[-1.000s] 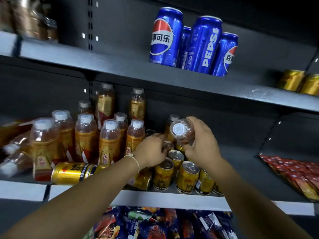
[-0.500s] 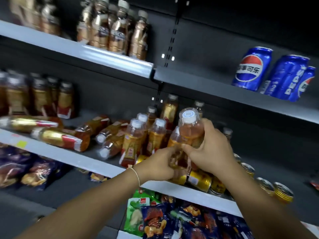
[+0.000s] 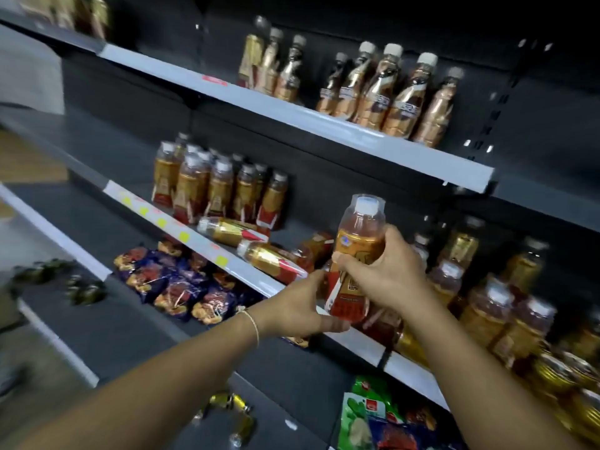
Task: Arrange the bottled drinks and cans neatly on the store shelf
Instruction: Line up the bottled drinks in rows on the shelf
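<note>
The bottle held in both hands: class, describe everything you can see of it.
The bottle is clear plastic with a white cap under a clear seal, holding amber drink. A gold label with a red lower part wraps its body. It is held upright, slightly tilted, in front of the middle shelf, above the standing bottles. The right hand grips its middle, fingers curled round it; the left hand holds its lower part, thumb below the base. Label print is too blurred to read.

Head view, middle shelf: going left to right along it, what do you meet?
Standing bottles → two toppled bottles → held bottle, gripped by the right hand with the left hand at its base → more upright bottles.
</note>
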Demonstrator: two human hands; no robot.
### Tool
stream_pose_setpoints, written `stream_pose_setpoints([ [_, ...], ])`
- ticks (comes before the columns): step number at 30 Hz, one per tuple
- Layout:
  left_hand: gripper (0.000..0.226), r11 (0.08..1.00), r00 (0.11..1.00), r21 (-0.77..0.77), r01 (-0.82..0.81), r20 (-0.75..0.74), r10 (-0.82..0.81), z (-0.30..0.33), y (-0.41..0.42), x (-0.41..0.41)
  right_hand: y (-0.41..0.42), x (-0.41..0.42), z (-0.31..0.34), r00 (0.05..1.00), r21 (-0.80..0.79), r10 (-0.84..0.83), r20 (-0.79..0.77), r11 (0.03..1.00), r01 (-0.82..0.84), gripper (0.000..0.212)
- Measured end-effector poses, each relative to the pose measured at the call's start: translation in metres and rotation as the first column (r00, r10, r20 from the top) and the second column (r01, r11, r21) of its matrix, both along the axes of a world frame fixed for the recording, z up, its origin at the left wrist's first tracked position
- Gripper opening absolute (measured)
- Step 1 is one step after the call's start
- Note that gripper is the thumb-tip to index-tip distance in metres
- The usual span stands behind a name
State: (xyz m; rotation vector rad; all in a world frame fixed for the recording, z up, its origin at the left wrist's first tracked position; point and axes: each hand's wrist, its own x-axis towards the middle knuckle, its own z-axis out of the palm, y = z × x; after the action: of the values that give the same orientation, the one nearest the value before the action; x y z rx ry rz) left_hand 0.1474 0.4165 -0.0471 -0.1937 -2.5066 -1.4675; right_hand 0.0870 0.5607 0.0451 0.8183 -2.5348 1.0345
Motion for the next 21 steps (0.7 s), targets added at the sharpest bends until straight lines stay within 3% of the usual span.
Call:
stream_pose_setpoints([
  [6,0.062,0.983,0.986,0.089,-0.162,-0.014,0.164,0.003,-0.063,0.033,-0.075,0.015,-0.004,0.989,-0.040,0.141,0.054,0.990,-0.139,0.053],
  [15,0.074,0.912,0.924,0.154,-0.380,0.025,0.381,-0.005,-0.155,0.052,-0.186,0.015,-0.016,0.964,-0.102,0.249,0.091,0.966,-0.239,0.052],
  [21,0.071,0.887,0.908,0.199,-0.416,0.033,0.419,-0.010,-0.215,0.048,-0.257,0.000,-0.033,0.938,-0.143,0.317,0.139,0.944,-0.298,0.071],
])
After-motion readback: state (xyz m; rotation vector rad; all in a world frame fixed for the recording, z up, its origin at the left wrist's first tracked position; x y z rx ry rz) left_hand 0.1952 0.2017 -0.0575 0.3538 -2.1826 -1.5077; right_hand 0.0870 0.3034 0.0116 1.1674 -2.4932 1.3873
